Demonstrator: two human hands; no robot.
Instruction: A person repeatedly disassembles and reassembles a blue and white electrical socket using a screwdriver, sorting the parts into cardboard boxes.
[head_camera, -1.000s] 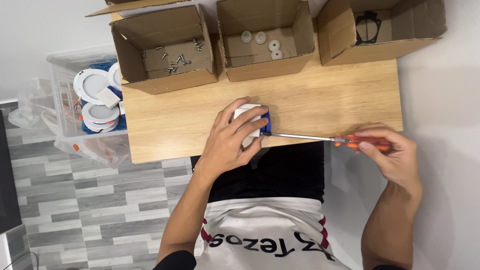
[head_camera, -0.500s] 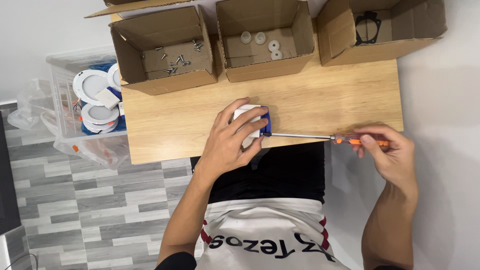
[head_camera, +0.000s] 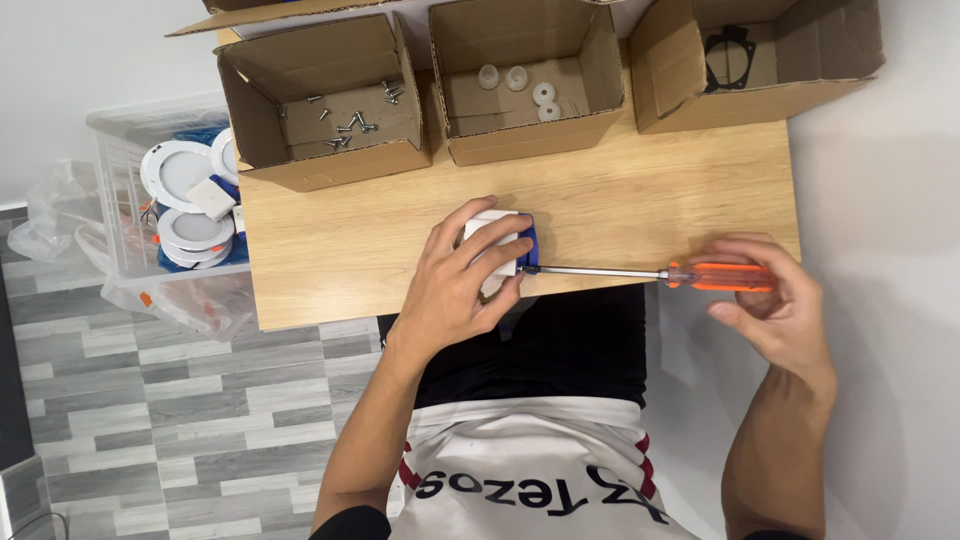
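Screwdriver (head_camera: 690, 274) at white box (head_camera: 490, 232) (hand-held)

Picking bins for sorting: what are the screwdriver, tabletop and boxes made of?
Screwdriver: shiny metal shaft, glossy translucent orange handle, likely plastic. Tabletop: pale wood grain, matte, possibly laminate. Boxes: brown corrugated cardboard, folded flaps and raw edges.

- The scene was bright and evenly lit by soft, diffuse light.
- The cardboard boxes (head_camera: 330, 100) threw faint shadows on the table (head_camera: 620, 200).
- A soft shadow lay on the white wall (head_camera: 880, 200).
- Focus was sharp; no glare or blur showed.
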